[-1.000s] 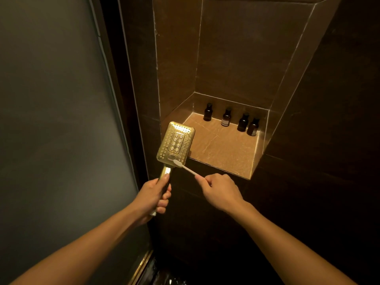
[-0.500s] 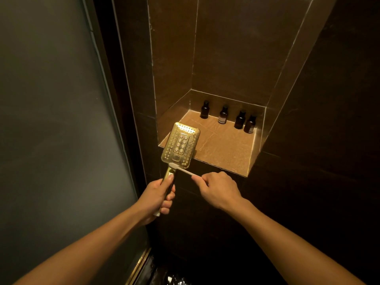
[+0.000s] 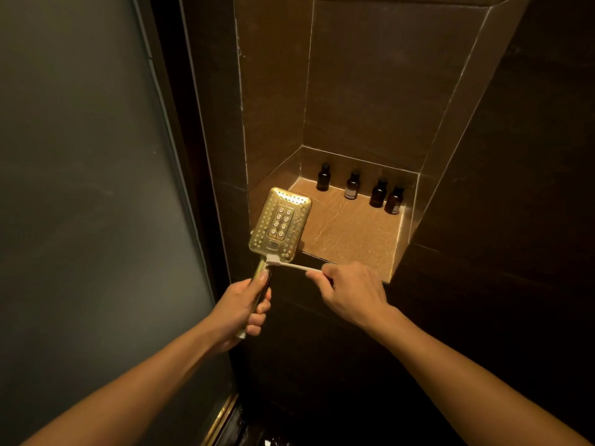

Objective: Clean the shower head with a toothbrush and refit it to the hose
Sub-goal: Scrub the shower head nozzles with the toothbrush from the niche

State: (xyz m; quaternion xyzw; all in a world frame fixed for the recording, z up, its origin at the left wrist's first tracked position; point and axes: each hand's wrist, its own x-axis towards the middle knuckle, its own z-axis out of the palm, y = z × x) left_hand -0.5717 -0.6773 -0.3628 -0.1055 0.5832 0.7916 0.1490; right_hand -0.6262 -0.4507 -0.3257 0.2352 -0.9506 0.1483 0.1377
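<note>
A gold rectangular shower head [image 3: 280, 225] with rows of nozzles faces me, held upright in front of the wall niche. My left hand [image 3: 240, 309] grips its gold handle from below, thumb up along the stem. My right hand [image 3: 351, 292] pinches the end of a white toothbrush [image 3: 294, 265]. The brush lies nearly level, and its bristle end touches the bottom edge of the shower head where the face meets the handle. No hose is in view.
A lit stone niche shelf [image 3: 347, 239] in the dark tiled wall carries several small dark bottles [image 3: 352, 185] along its back. A frosted glass panel [image 3: 80, 204] stands at the left with a gold floor trim [image 3: 220, 420] at its foot.
The toothbrush head has moved left and down, from the lower right corner of the shower head to its bottom edge by the handle. The shower head shifted slightly with the view.
</note>
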